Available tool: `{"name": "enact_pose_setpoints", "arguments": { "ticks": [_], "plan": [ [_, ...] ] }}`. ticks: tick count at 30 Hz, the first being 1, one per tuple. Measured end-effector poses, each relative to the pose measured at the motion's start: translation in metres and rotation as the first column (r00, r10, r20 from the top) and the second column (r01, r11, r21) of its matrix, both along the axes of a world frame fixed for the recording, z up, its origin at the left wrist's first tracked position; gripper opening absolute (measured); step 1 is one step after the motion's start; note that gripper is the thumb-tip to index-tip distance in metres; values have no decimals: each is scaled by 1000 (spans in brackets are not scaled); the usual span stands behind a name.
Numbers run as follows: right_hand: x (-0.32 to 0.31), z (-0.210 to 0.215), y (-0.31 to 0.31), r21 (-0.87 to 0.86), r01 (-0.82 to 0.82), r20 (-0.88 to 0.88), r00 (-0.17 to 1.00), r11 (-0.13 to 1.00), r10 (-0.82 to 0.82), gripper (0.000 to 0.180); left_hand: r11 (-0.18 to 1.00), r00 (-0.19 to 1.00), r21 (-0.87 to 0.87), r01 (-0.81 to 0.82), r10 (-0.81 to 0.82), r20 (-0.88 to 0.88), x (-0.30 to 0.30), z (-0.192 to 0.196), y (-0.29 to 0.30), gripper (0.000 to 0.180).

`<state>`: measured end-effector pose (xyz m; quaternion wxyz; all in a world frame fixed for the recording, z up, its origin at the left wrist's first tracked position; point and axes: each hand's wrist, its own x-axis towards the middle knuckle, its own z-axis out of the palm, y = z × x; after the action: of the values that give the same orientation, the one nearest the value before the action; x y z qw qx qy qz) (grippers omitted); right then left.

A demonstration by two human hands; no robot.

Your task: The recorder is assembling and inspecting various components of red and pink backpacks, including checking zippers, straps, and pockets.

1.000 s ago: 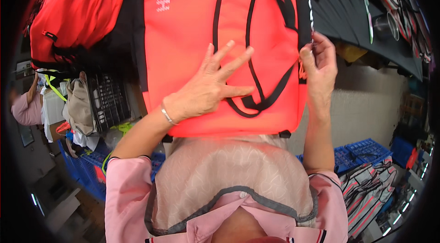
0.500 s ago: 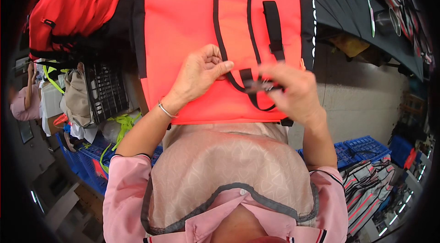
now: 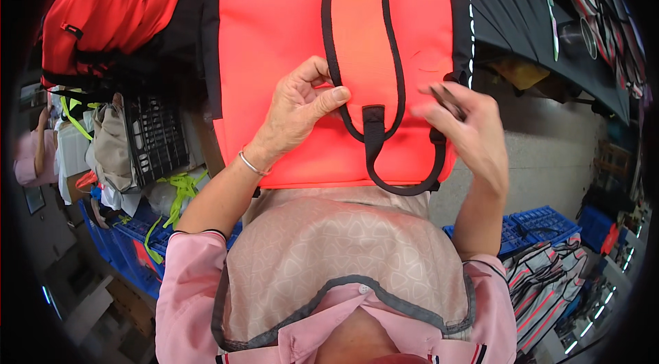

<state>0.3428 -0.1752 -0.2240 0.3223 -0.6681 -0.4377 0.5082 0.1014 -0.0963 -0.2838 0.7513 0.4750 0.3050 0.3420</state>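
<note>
A bright orange-red bag [image 3: 274, 41] with black sides lies flat before me. Along it runs a padded shoulder strap [image 3: 360, 34] edged in black. My left hand [image 3: 292, 106] pinches the left edge of this strap near its lower end. My right hand [image 3: 473, 120], over the bag's right side, is closed round a small dark tool [image 3: 447, 101] that looks like thread snips, partly hidden by the fingers. A black webbing strap [image 3: 373, 148] hangs from the padded strap's end and loops up toward the right hand; whether that hand touches it, I cannot tell.
Red bags [image 3: 117, 14] are piled at the far left, above a black crate [image 3: 159, 134]. Blue crates [image 3: 546, 223] and striped fabric [image 3: 549, 281] are at right. A dark-covered table [image 3: 522, 31] holds a toothbrush [image 3: 552, 27]. Another person [image 3: 38, 148] is at the left.
My right hand has moved right with the dark tool, away from the padded strap's lower end. The webbing now hangs in a wider loop. My left hand keeps its pinch.
</note>
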Motion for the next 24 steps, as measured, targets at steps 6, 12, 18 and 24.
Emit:
{"name": "enact_pose_setpoints", "arguments": {
  "ticks": [6, 12, 18, 24],
  "plan": [
    [-31, -23, 33, 96, 84, -243, 968, 992, -58, 19, 986, 987, -164, 34, -59, -152, -2, 16, -8, 44],
    [-43, -35, 36, 315, 162, -270, 960, 935, -75, 13, 990, 925, 69, 124, -90, -369, -1, 8, -26, 44],
    [-36, -26, 57, 229, 188, -216, 967, 955, -139, 22, 466, 782, 882, 73, 522, -341, 2, 7, -22, 29],
    [-34, -50, 53, 228, 132, -245, 967, 965, -75, 22, -4, 818, 933, 359, 483, -312, -12, -1, 4, 5]
  ]
}}
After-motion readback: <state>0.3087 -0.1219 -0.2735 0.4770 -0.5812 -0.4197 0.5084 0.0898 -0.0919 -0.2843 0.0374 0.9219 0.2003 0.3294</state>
